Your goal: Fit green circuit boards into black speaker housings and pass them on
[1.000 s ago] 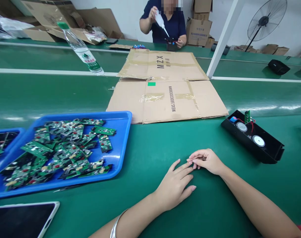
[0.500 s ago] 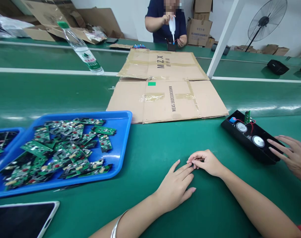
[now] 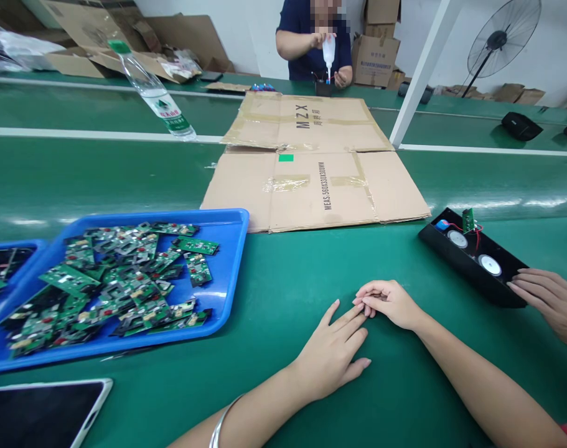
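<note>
My left hand (image 3: 332, 351) rests on the green bench with its fingers stretched out and spread, palm down. The thumb and fingers of my right hand (image 3: 388, 303) are pinched round a fingertip of my left hand. Right of my hands sits a black speaker housing (image 3: 467, 267), its inside facing up. In it show two round silver speakers (image 3: 489, 265), a small upright green circuit board (image 3: 468, 219), red wires and a blue part. Another person's hand (image 3: 547, 302) touches the near right end of this housing.
A blue tray (image 3: 239, 261) heaped with green circuit boards (image 3: 143, 274) stands at left, near a tablet (image 3: 40, 414). Flattened cardboard (image 3: 306, 186) lies ahead beside a water bottle (image 3: 164, 112). Across the bench a person (image 3: 297, 46) holds a white squeeze bottle (image 3: 328, 53).
The other person's hand at the right has shifted, its fingers closer together, and the speaker housing has moved slightly. The squeeze bottle across the bench moved a little. My hands have barely moved.
</note>
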{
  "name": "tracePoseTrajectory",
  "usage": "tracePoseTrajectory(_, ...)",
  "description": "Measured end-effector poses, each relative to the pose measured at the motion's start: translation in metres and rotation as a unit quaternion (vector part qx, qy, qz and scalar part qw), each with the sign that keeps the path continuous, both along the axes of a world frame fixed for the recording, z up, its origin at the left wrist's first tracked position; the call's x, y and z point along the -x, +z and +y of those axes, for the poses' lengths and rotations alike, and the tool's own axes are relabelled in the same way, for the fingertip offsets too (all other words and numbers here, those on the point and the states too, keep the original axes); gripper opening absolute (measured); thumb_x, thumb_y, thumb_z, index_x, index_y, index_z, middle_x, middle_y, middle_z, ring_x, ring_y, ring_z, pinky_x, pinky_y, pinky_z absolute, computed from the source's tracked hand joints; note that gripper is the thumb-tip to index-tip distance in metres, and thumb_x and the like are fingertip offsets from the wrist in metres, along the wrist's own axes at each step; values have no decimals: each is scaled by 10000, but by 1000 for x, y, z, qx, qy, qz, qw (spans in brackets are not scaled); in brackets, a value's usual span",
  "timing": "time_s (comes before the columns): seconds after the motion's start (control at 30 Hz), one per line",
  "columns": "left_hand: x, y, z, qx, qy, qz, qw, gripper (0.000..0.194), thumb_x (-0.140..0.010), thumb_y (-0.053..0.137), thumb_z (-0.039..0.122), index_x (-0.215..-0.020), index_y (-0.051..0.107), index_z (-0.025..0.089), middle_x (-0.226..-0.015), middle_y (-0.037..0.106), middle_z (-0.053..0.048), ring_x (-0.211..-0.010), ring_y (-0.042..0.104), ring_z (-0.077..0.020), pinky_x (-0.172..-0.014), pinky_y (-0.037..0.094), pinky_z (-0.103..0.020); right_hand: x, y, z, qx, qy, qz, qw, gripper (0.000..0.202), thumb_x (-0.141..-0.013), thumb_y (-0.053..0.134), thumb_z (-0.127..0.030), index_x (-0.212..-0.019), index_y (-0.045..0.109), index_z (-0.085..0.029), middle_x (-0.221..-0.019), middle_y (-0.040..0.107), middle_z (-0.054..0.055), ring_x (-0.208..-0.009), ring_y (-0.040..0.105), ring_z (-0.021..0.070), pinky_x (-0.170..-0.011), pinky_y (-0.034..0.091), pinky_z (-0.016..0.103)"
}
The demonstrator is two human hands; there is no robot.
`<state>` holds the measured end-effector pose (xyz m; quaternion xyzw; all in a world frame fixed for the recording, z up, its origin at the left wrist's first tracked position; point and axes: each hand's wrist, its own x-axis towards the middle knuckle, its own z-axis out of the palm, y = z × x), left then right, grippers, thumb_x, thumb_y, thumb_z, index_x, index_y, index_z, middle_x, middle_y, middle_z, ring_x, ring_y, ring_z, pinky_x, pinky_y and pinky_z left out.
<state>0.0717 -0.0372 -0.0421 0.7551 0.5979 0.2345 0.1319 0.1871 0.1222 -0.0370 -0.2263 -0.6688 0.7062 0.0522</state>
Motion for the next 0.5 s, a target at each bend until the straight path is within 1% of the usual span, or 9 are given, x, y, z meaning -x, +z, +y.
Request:
tracePoseTrajectory(0.13, 1, 1, 0, 5, 8, 4, 1000, 339, -851, 447, 428, -1075, 537, 190, -1296, 518, -98, -1288, 338, -247, -1071, 189, -529, 0, -1, 0, -9, 1, 7, 1000, 198, -799, 572, -313, -915, 616, -157, -898, 677, 71, -618, 602, 111, -573, 515, 252)
tracePoseTrajectory(0.2, 1, 0, 0, 8, 8, 5, 1000, 332, -850, 451, 425, -1070, 537, 192, -1298, 515, -97, -1285, 344, -244, -1068, 197, -531, 0, -1, -1, -27, 5, -5, 1000, 194, -798, 575, -313, -917, 613, -164, -901, 674, 68, -627, 609, 116, -588, 520, 258)
tracePoseTrajectory(0.37, -1, 2, -1, -8, 4, -4, 1000, 294, -852, 462, 399, -1047, 542, 195, -1245, 563, -79, -1223, 432, -215, -1067, 225, -516, 0, 0, -5, -142, 25, -17, 989, 165, -831, 521, -306, -867, 606, -169, -755, 650, 32, -588, 593, 112, -568, 504, 236)
tracePoseTrajectory(0.43, 0, 5, 1, -24, 24, -4, 999, 264, -852, 469, 362, -1039, 549, 194, -1195, 598, -67, -1182, 474, -202, -1046, 294, -474, 0, -2, -5, -164, 26, -16, 986, 183, -846, 498, -322, -884, 599, -174, -768, 644, 31, -554, 576, 101, -538, 496, 227)
tracePoseTrajectory(0.5, 7, 11, 3, -50, 65, 9, 997, 229, -855, 465, 308, -1027, 560, 190, -1161, 615, -68, -1144, 507, -201, -1004, 365, -435, 0, -5, -4, -166, 23, -16, 986, 211, -853, 482, -347, -896, 592, -172, -780, 640, 38, -534, 562, 98, -498, 488, 221)
